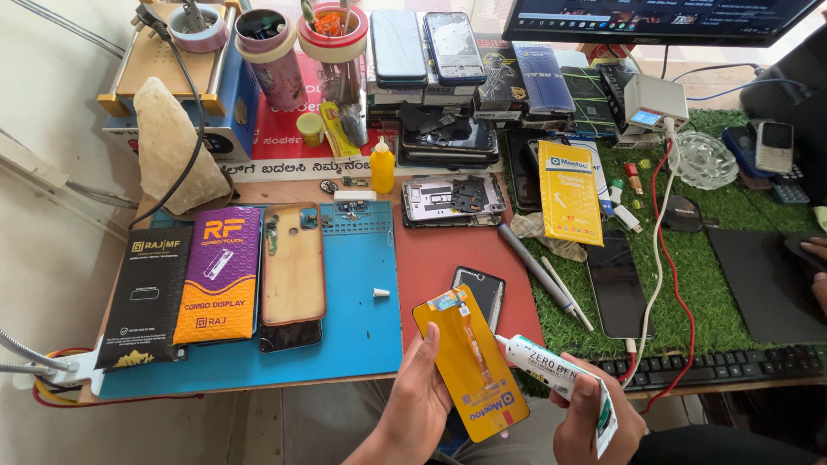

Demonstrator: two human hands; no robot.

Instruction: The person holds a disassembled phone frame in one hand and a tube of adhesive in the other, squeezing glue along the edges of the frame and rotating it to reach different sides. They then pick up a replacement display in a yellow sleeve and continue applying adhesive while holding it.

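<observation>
My left hand (419, 396) holds a phone display panel (469, 366) by its left edge; its back is covered in yellow film with an orange flex cable running down it. My right hand (594, 422) grips a white glue tube (551, 366), its nozzle touching the panel's right edge. Just beyond the panel a small black phone part (484, 288) lies on the red mat (431, 250). The tube's little white cap (380, 294) rests on the blue mat (353, 284).
On the blue mat lie two display boxes (185, 280) and an open phone with a tan back (292, 263). A bare phone frame (452, 198), yellow bottle (382, 168), stacked phones, tools, green turf with a black phone (618, 284), cables, keyboard (715, 366) and monitor surround them.
</observation>
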